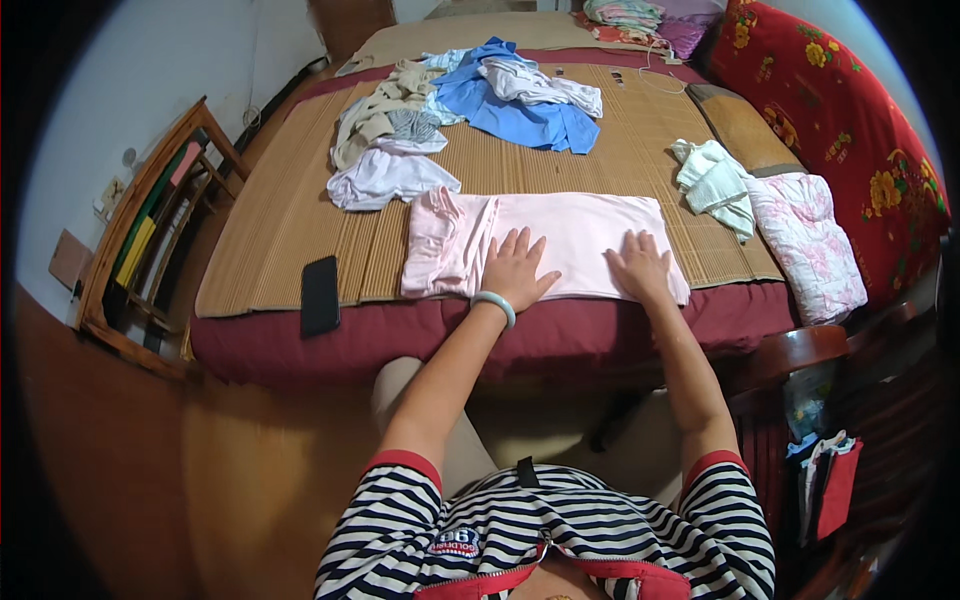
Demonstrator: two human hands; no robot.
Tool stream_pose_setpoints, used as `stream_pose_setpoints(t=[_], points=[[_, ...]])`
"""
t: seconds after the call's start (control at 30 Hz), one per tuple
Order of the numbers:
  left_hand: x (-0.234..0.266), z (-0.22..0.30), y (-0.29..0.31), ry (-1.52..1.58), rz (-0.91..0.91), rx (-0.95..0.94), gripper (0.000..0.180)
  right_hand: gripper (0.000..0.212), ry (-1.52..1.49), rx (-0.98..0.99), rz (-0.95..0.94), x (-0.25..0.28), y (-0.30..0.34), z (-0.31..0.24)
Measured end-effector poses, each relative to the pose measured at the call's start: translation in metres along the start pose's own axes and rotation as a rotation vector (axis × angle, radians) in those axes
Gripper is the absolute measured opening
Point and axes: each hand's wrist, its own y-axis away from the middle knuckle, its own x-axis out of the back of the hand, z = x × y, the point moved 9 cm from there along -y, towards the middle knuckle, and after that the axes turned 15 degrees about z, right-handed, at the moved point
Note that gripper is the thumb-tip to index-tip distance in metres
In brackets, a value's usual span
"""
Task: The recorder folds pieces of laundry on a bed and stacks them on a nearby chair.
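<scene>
A pale pink garment [575, 220] lies folded into a long rectangle at the near edge of the bed; its left end is gathered and wrinkled. My left hand [515, 265] rests palm down on its middle, fingers spread, with a pale bangle [494, 307] round the wrist. Farther right, my right hand [640, 267] presses flat on the same cloth, its fingers apart. Neither hand grips anything. Which kind of garment it is, I cannot tell from the folds.
A black phone [320, 296] lies left of the garment on the bamboo mat [270, 230]. Beyond are rumpled clothes, among them a blue shirt [500, 100] and a white garment [390, 178]. At right sit a pale green cloth [716, 185] and a floral pillow [808, 240].
</scene>
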Motion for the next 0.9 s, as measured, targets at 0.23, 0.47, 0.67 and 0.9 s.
stream_pose_setpoints(t=[0.23, 0.47, 0.67, 0.9], points=[[0.000, 0.003, 0.004, -0.048, 0.000, -0.066, 0.065, 0.064, -0.194, 0.357, 0.135, 0.002, 0.031, -0.070], [0.004, 0.015, 0.027, -0.092, -0.071, 0.004, 0.061, 0.068, -0.091, 0.045, 0.205, 0.013, 0.036, -0.039], [0.003, 0.021, 0.032, -0.064, -0.276, 0.082, 0.080, 0.074, 0.012, -0.067, 0.132, 0.006, 0.034, -0.014], [0.002, 0.019, 0.021, -0.075, -0.374, 0.108, 0.091, 0.077, -0.011, -0.052, -0.036, -0.010, 0.023, -0.011]])
